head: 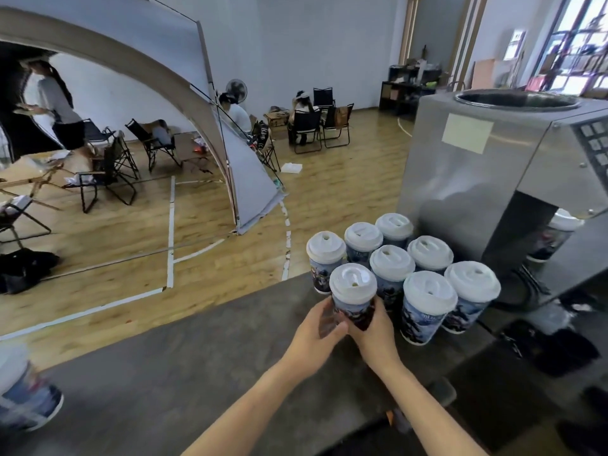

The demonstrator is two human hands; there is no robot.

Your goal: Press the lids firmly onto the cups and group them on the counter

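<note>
holding upright white-lidded printed paper cup [353, 301] in left grip [317, 327] and right grip [375, 330], just near-left of lidded cup cluster [427, 255].

No readable text in frame.
Cups [424, 315] carry printed artwork with pale lettering on the sleeve, too blurred to read; same on the front cup [353, 306] and the blurred cup [26, 399] at the left edge. Pale sticker [467, 133] on the steel machine [460, 182] shows no legible marking. Keypad [597, 143] on the machine's right face has symbols on its buttons, too small to make out.
</note>
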